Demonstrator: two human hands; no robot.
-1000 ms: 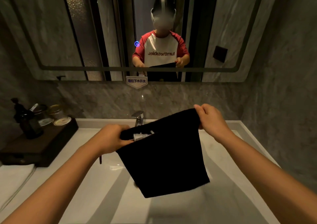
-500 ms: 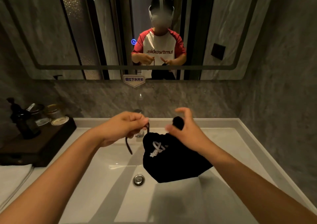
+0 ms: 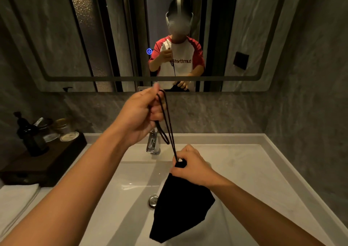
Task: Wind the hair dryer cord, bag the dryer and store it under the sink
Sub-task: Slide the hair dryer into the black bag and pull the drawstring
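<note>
while left hand [image 3: 140, 115] pinches one drawstring [image 3: 168, 125], right hand [image 3: 190, 165] grips one bag [image 3: 180, 208].

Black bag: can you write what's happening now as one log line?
step: cinching | left hand: pulls drawstring up | right hand: grips black bag neck | place: over sink

Above the white sink [image 3: 235, 170], a plain black bag [image 3: 180, 208] and black drawstring [image 3: 167, 121]. Left of the sink, a dark brown tray [image 3: 47, 163]; behind it, grey veined marble wall [image 3: 216, 112].
</note>
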